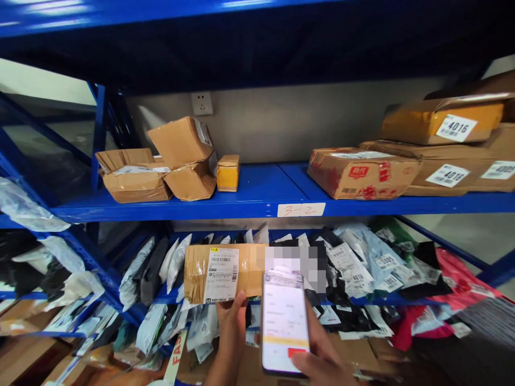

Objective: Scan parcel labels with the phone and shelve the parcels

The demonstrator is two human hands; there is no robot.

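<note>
My left hand (233,321) grips a brown cardboard box (251,268) from below, its thumb on the lower edge of the front. A white shipping label (221,274) with a barcode covers part of that front. In my right hand (322,351) is a smartphone (284,327), upright with its lit screen toward me, and the thumb rests over a red button at the bottom of the screen. The phone's upper end overlaps the box's right side. A pixelated patch hides what lies around the phone's top.
A blue shelf (257,208) tagged "3-2" (301,209) carries cardboard boxes at left and a red-printed box (362,172) at right. Beyond it sit boxes labelled 4016 (456,127) and 4018. Lower tiers hold many bagged parcels (386,260). A blue post (98,136) stands at left.
</note>
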